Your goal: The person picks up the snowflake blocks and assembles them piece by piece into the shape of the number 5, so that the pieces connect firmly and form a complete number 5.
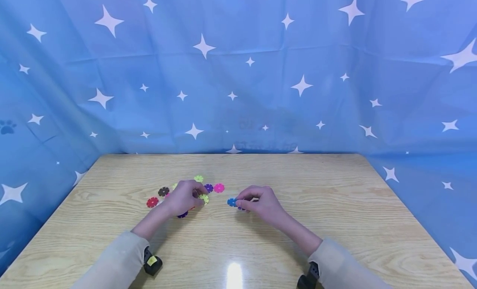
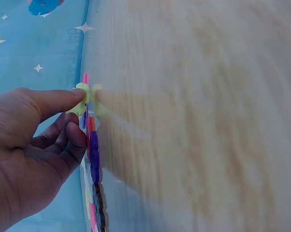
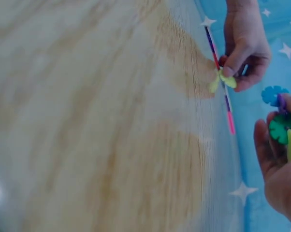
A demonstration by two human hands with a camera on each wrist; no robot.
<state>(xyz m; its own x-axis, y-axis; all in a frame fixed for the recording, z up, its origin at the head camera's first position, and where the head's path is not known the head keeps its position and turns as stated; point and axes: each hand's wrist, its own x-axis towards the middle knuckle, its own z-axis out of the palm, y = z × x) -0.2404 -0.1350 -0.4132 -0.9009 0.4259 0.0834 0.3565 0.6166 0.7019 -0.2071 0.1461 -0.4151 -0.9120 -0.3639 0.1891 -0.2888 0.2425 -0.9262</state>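
My left hand (image 1: pixel 183 198) pinches a yellow-green snowflake disc (image 1: pixel 205 199) by its edge. That disc is tilted up at the table surface in the right wrist view. In my right hand (image 1: pixel 263 203) is a small cluster of joined snowflake discs. The cluster shows a blue disc (image 3: pixel 273 95), a purple disc (image 3: pixel 281 102), a green disc (image 3: pixel 280 128) and a yellow disc (image 3: pixel 290 145). It is held above the table, partly hidden by the fingers. Loose discs lie around the left hand, some of them covered by it.
A red disc (image 1: pixel 152 202) and a dark brown disc (image 1: pixel 163 191) lie left of the left hand. Beyond it are a pink disc (image 1: pixel 219 188), a purple disc (image 1: pixel 209 188) and a light green disc (image 1: pixel 199 178). The wooden table (image 1: pixel 335 189) meets a blue star-patterned curtain (image 1: pixel 261 94).
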